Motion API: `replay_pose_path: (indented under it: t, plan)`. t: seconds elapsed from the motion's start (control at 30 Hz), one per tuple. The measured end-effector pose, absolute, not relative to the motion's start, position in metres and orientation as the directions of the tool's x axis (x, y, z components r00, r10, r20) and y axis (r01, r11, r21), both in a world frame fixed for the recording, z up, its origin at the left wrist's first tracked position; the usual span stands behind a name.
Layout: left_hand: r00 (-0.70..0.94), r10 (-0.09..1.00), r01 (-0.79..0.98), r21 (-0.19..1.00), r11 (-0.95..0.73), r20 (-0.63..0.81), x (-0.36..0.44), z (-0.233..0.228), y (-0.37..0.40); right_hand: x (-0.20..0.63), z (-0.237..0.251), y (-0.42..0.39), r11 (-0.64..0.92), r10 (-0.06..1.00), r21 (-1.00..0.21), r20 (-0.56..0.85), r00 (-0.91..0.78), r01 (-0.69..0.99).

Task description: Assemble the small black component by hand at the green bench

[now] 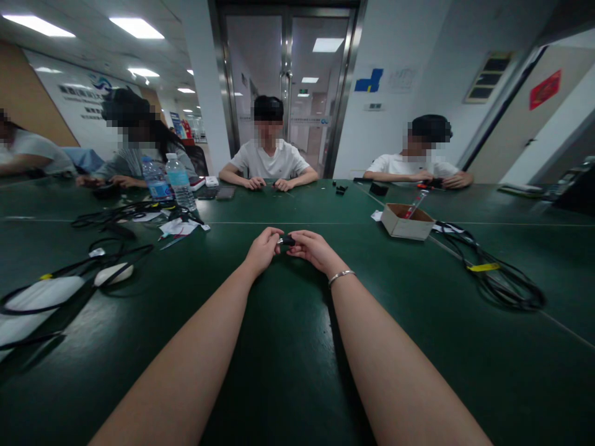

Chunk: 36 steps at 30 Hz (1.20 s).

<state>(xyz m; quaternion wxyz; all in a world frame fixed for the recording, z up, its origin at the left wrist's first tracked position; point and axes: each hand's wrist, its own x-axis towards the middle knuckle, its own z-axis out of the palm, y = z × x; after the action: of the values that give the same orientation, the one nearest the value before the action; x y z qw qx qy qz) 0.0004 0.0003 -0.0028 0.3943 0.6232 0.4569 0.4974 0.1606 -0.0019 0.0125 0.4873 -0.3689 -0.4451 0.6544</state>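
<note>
Above the middle of the green table (279, 347), both my hands meet on a small black piece with a silver metal end (287, 240). It may be a plug or a USB stick; its size keeps me from telling. My left hand (266, 249) pinches the silver end between thumb and fingers. From the other side my right hand (312, 249), with a bracelet (341, 277) at its wrist, closes thumb and fingers on the black part. The fingers hide some of the piece.
Black cables, papers (179, 228), a white mouse (114, 274) and water bottles (180, 179) lie or stand to the left. On the right are a small box (407, 224) and a coiled cable (506, 279). Several people sit across the table, their hands on or near it.
</note>
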Motion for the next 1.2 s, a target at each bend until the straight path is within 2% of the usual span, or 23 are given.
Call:
replay_pose_path:
  t: [1.2]
  plan:
    - [0.097, 0.951, 0.206, 0.929, -0.307, 0.293, -0.0017, -0.0061, 0.0030, 0.1627, 0.0095, 0.0009, -0.123, 0.962, -0.939, -0.034, -0.270, -0.322]
